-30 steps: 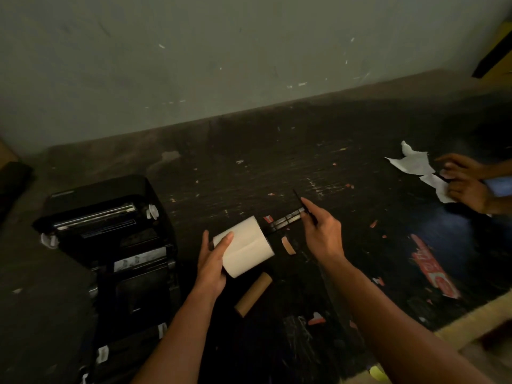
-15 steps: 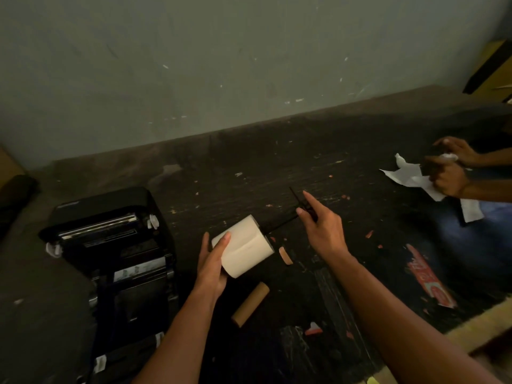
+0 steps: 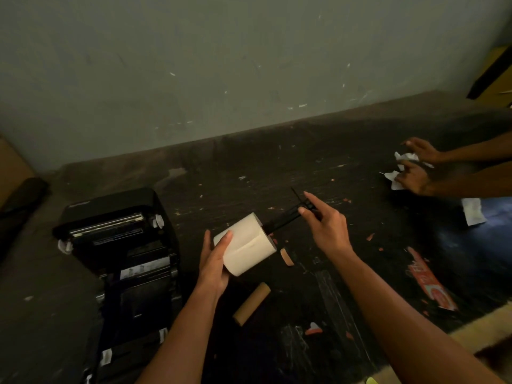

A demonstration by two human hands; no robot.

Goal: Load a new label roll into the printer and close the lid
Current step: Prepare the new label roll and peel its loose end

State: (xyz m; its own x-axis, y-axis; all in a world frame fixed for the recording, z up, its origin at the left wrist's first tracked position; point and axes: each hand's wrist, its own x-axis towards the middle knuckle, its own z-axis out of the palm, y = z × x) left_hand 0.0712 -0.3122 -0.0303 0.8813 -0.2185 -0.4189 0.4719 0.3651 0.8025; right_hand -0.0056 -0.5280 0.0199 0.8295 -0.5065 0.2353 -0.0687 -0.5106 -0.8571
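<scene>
My left hand (image 3: 214, 263) grips a white label roll (image 3: 245, 243) above the dark floor, its axis pointing up and to the right. A black spindle (image 3: 285, 218) sticks out of the roll's right end. My right hand (image 3: 325, 225) pinches the spindle's outer end with its flat guide plate, index finger stretched out. The black label printer (image 3: 119, 239) stands at the left with its lid open, the metal print bar showing at the top.
An empty brown cardboard core (image 3: 251, 304) lies on the floor below the roll. Another person's hands (image 3: 415, 169) handle crumpled white paper (image 3: 401, 169) at the right. Red label scraps (image 3: 430, 284) litter the floor. A grey wall stands behind.
The spindle has gone deeper into the roll as my right hand pushed it leftward. The other person's hands moved up and gathered the paper. The view shifted slightly.
</scene>
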